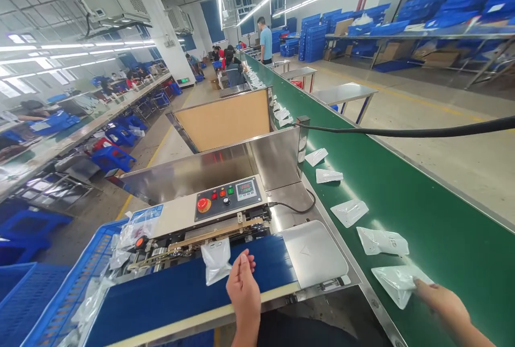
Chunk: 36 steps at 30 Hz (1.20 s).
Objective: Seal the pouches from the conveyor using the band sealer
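At the lower right of the frame, the right hand [442, 301] has its fingers closed on the end of a white plastic pouch [398, 282] at the green conveyor belt [454, 229]; more white pouches [382, 241] lie spaced along that belt, up towards the upper centre. At the lower centre, the left hand [243, 282] is over the blue belt [181, 288] of a band sealing machine [181, 213], its fingers curled and narrow; just beside it, on its left in the frame, another white pouch [217, 262] hangs from the machine's sealing edge over the blue belt; whether hand and pouch touch, I cannot tell. The control panel [228, 198], with a red knob [203, 205] and a lit display [245, 189], is at the centre; a blue basket [86, 261] with bagged items stands at the lower left; a person in a light blue shirt [266, 41] stands beside the conveyor at the upper centre.
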### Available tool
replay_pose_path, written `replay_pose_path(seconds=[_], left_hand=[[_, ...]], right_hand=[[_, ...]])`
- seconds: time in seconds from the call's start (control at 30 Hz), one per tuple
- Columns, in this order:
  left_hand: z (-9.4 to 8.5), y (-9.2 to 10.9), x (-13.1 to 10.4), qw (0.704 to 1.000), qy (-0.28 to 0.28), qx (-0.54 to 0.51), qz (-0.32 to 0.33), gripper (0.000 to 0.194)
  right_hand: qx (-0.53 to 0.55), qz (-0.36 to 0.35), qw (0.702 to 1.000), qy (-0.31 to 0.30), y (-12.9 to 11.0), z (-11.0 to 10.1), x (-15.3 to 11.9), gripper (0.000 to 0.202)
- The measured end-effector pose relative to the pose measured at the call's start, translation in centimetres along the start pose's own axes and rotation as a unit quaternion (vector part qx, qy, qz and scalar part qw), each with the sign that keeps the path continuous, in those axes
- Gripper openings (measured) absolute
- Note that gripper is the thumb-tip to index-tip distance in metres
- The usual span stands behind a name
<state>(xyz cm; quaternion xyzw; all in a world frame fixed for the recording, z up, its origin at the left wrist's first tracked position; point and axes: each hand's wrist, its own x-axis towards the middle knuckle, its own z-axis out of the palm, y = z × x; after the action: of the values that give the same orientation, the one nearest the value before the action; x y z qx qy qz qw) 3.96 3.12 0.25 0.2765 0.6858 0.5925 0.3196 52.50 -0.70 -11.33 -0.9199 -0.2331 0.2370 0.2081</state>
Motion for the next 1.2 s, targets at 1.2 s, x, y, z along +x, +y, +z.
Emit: replay_pose_path(seconds=[1.2], left_hand=[[1.8,-1.9,4.1,0.994,-0.050,-0.010,-0.094,0.056]], right_hand=[[0.198,-0.198,0.852,-0.442,-27.0,11.4,-19.7,0.046]])
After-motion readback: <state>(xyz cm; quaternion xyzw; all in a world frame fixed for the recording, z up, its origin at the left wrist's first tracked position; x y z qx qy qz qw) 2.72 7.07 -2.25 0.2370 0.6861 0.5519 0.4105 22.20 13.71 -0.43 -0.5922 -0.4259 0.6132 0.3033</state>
